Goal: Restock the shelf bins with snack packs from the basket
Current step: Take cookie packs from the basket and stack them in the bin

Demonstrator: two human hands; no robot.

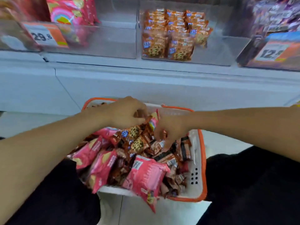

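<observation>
A white basket with an orange rim (198, 166) sits on the floor between my knees, heaped with pink snack bags (144, 177) and small orange cookie packs (136, 140). My left hand (125, 112) reaches over the far side of the heap and grips the top of a bunch of orange cookie packs. My right hand (170, 129) dips into the heap beside it, fingers curled down and pinching a small brown pack (159, 144). Above, a clear shelf bin (215, 51) holds rows of the same orange cookie packs (168, 38).
A clear bin on the left (105, 41) holds pink bags (71, 15) at its back, with an orange price tag (47, 35). A bin of purple packs (274, 20) with another price tag (274, 51) stands at right. A pale shelf ledge (146, 85) runs below the bins.
</observation>
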